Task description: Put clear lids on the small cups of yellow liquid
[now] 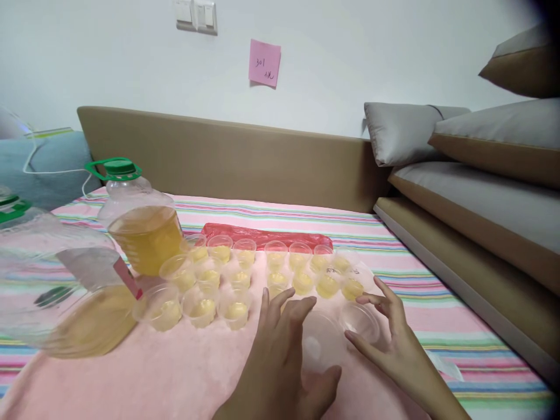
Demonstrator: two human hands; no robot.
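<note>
Behind hands, filled cups (245,274), 2 oil jugs (140,227); left hand (280,356), right hand (394,344) fingers spread around empty cups (336,335)

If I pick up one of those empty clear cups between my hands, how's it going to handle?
The empty clear cup looks thin-walled, so it probably flexes or dents under a squeeze. Holding no liquid, it is likely very light and may skid on the pink cloth. Its wide mouth and low shape suggest it won't tip easily.

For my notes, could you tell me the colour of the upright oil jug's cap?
Green, clearest in the head view: the clear plastic oil jug's cap.
</note>
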